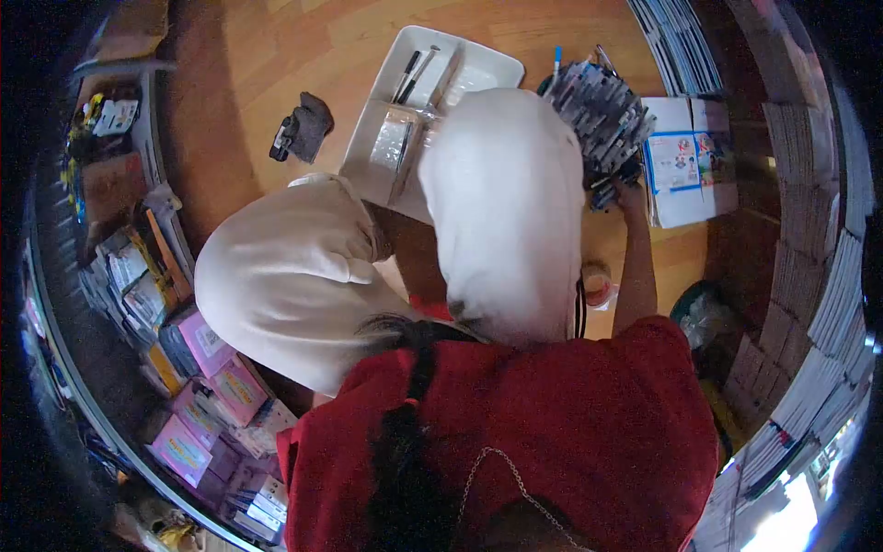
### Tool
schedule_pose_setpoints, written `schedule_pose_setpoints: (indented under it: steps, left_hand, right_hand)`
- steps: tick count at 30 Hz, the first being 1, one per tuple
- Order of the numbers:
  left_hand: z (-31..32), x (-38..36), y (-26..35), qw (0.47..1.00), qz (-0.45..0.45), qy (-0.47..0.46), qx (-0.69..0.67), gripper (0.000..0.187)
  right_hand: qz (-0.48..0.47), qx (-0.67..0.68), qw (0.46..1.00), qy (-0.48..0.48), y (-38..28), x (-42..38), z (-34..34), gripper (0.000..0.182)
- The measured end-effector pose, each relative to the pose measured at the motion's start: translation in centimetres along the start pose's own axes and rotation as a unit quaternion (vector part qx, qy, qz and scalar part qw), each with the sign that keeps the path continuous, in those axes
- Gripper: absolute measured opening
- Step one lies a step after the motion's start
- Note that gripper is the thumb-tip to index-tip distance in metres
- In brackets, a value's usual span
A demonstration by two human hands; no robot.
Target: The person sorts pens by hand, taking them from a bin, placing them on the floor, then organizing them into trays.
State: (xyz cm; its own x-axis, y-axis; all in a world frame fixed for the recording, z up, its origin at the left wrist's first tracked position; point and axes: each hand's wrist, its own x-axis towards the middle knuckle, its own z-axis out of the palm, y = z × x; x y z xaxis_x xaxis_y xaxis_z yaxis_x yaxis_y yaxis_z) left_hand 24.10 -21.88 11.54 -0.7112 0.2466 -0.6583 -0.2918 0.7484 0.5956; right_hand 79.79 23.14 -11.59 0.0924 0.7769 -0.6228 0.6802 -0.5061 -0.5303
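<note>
My right hand [631,197] is at the lower edge of a large heap of dark and grey pens [598,115], on the right side of the floor. Its fingers are curled against dark pieces there, too small and dim to make out. My left hand does not show. Between my white-clothed knees and the far side lies a white divided tray [371,118]. One compartment holds a few slim pens [406,78], another a clear plastic packet [394,143]. A blue-capped pen [557,63] sticks out beyond the heap.
A dark cloth-like item [313,125] lies left of the tray. A white box [688,204] with a blue-edged label stands right of the heap. A tape roll [600,286] is near my right forearm. Shelves with pink boxes [182,449] line the left; stacked papers [798,363] line the right.
</note>
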Motion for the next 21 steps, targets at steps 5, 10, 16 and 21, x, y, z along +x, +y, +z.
schedule_pose_setpoints:
  steps: [5,10,16,21]
  left_hand:
    - [-0.7,4.4,7.4,0.988,0.109,0.074,-0.082,0.030]
    - [2.3,11.8,15.8,0.964,0.259,-0.032,0.048,0.031]
    - [16.9,14.6,21.1,0.683,0.374,-0.291,0.555,0.023]
    - [22.4,17.1,17.2,0.711,0.387,-0.248,0.533,0.019]
  right_hand:
    - [-0.121,0.046,0.969,0.209,-3.2,-5.3,-2.0,0.061]
    - [-0.302,0.113,0.926,0.194,-15.8,-9.7,-0.9,0.034]
    - [-0.473,-0.218,0.838,-0.161,-40.0,-13.7,8.9,0.022]
    - [-0.627,-0.451,0.563,-0.293,-47.3,-12.9,18.3,0.024]
